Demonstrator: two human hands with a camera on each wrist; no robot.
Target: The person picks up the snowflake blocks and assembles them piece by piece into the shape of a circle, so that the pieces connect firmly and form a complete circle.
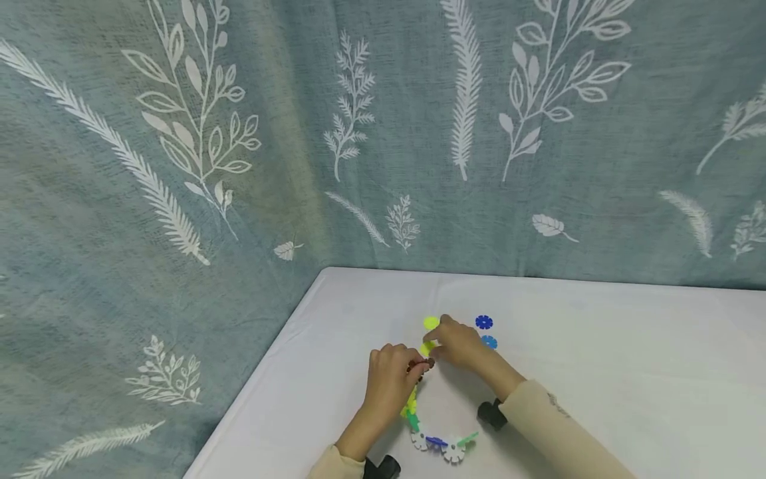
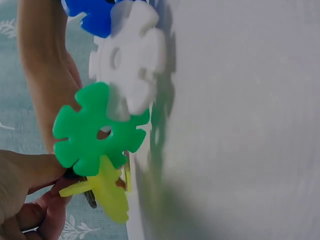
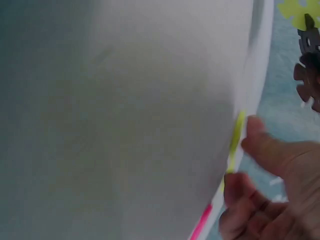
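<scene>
My left hand (image 1: 389, 376) pinches the brown end disc (image 1: 431, 363) of a chain of notched plastic discs. From there the chain curves toward me through yellow, green, white and blue pieces. Close up in the left wrist view, a green disc (image 2: 82, 135) joins a white disc (image 2: 145, 55) and a yellow disc (image 2: 111, 197). Over a loose yellow disc (image 1: 426, 348) on the table reaches my right hand (image 1: 461, 346). Its thumb and fingertips are apart beside a yellow disc (image 3: 236, 137), seen edge-on in the right wrist view, and hold nothing.
Another yellow disc (image 1: 431, 322) lies farther back. Dark blue (image 1: 484, 322) and light blue (image 1: 489, 342) discs lie right of the right hand. A pink piece (image 3: 201, 222) shows in the right wrist view. A leaf-patterned curtain (image 1: 419, 133) hangs behind the white table (image 1: 628, 366).
</scene>
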